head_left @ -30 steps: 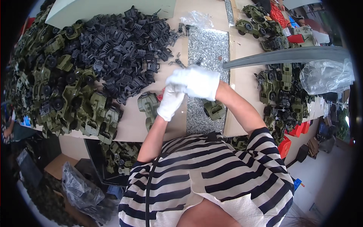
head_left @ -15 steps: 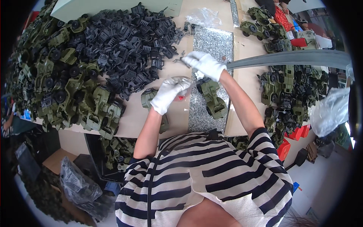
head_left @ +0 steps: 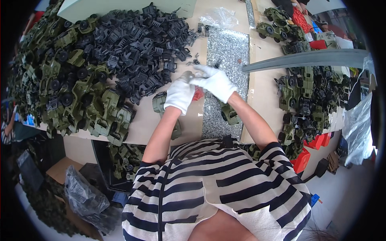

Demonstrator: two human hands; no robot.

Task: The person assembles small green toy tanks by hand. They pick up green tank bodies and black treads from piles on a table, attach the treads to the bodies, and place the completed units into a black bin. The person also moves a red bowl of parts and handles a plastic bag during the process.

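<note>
My left hand and my right hand, both in white gloves, meet above the table, fingertips together. Their fingers are closed, and whatever is between them is hidden. Just below the fingertips shows a small red thing. A green toy jeep lies on the speckled grey strip, partly covered by my right hand and wrist. Beside my left wrist is another green toy vehicle, partly hidden by the arm. Small black wheels lie beyond the fingers.
A heap of dark grey plastic parts lies at the far left, beside a large pile of green toy jeeps. More jeeps are stacked at right. A grey curved bar crosses the right side. A clear plastic bag lies at the back.
My right hand has drawn back from the small parts and come together with my left hand. The left hand has shifted slightly right, and both have closed.
</note>
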